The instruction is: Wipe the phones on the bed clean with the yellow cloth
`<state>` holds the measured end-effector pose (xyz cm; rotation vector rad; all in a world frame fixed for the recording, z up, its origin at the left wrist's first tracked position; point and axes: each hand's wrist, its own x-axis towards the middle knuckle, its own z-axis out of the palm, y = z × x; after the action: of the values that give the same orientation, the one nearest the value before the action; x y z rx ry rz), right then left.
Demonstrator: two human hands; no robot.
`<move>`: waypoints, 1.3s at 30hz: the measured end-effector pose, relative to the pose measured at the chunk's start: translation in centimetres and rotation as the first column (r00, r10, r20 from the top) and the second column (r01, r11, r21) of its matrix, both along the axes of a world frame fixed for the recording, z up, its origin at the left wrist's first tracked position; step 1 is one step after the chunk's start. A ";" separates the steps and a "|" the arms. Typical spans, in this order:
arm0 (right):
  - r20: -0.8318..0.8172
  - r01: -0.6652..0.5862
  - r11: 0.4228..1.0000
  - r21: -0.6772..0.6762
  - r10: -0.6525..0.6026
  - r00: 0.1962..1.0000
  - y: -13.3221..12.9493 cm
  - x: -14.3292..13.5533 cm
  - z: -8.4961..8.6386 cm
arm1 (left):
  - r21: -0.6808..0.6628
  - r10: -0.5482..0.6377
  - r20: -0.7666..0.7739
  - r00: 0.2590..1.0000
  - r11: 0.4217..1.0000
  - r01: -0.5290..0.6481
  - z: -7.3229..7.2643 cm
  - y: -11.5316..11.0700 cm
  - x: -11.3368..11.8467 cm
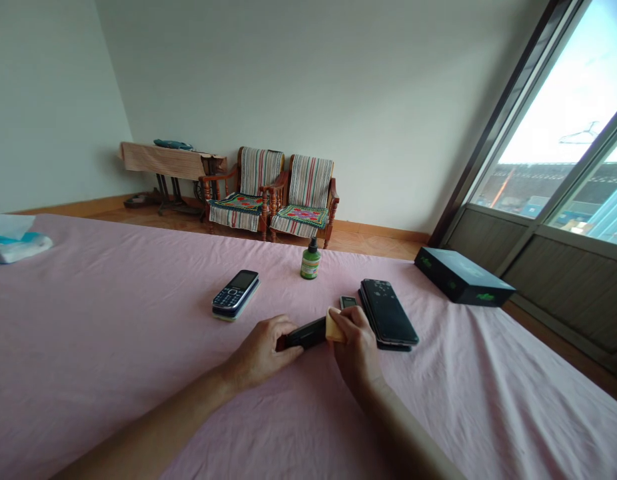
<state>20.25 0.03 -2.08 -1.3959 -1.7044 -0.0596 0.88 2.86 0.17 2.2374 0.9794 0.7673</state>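
Observation:
My left hand [265, 351] grips the left end of a dark phone-like device [308, 333], tilted above the pink cloth. In my right hand [356, 343] a folded yellow cloth [334, 327] is pinched against the device's right end. To the left lies a keypad phone [236, 291] on top of another thin item. Just beyond my right hand, a small phone [347, 302] is partly hidden by my fingers. A large black smartphone [388, 310] rests on another dark flat item at the right. Behind them stands a green bottle [310, 261] with a black top.
A black box [462, 276] sits at the right edge of the pink-covered surface [113, 320]. A white and blue packet [18, 243] lies far left. Beyond are two wooden chairs [308, 215], a covered table [161, 160] and a window [553, 153].

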 end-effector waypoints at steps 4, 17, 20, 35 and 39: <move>-0.022 0.061 0.993 -0.103 -0.063 0.998 0.3 0.7 0.2 | 0.016 0.013 -0.013 1.000 1.000 -0.013 0.1 0.0 0.0; -0.032 0.056 0.993 -0.105 -0.060 0.998 0.0 0.4 0.8 | 0.032 0.027 -0.035 0.999 0.999 -0.026 0.0 0.0 0.0; -0.030 0.050 0.994 -0.102 -0.053 0.998 0.0 0.2 1.0 | 0.034 0.033 -0.033 0.999 0.999 -0.032 -0.1 0.1 0.0; -0.021 0.092 0.980 -0.175 -0.097 0.995 0.5 0.9 -0.1 | 0.017 0.033 0.010 0.999 0.999 -0.033 -0.1 0.0 0.2; -0.011 0.088 0.979 -0.183 -0.091 0.996 0.6 1.0 -0.4 | -0.001 0.060 0.028 0.998 0.998 -0.060 -0.3 0.1 0.1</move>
<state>21.26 0.65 -2.52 -1.6033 -1.6635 0.0614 0.98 2.99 -0.17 2.2000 1.0369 0.8230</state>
